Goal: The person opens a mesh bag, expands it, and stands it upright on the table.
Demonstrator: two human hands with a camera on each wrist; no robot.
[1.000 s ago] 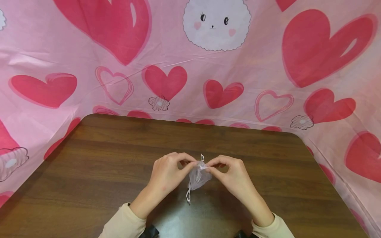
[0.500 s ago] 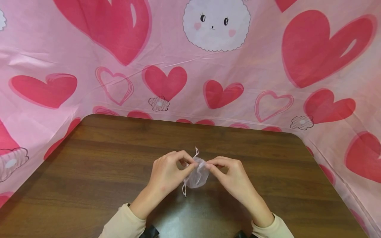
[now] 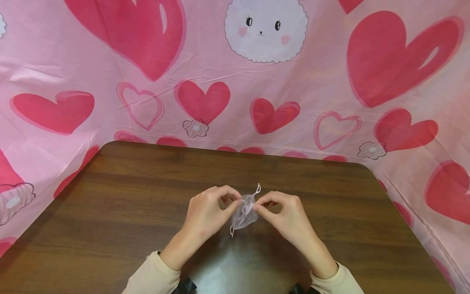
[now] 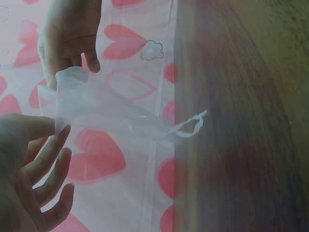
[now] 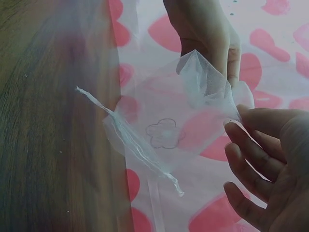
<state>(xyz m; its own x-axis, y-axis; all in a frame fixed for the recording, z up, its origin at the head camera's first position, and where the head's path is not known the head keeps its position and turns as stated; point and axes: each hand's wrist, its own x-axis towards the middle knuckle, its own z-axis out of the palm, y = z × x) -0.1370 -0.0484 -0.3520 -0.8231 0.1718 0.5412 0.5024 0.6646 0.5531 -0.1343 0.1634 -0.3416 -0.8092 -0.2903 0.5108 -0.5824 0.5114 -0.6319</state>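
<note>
A sheer white drawstring pouch (image 3: 244,216) hangs between both hands above the table. My left hand (image 3: 207,210) pinches its edge between thumb and forefinger, the other fingers loosely bent in the left wrist view. Opposite it, my right hand (image 3: 284,214) pinches the pouch in the same way. White cord loops (image 4: 190,126) stick out from two sides of the pouch. In the right wrist view the gathered cord channel (image 5: 137,145) lies at the end away from the fingers. The fabric is see-through, and I make out nothing inside it.
A dark brown wooden table (image 3: 147,175) with rounded far corners spreads beneath the hands. Pink cloth with red hearts (image 3: 275,116) hangs behind it and along both sides. Beige sleeves (image 3: 154,275) and black straps show at the bottom edge.
The pouch has turned and changed shape between the fingers, its cord loops swinging left and then back right. Both hands stay in nearly the same place.
</note>
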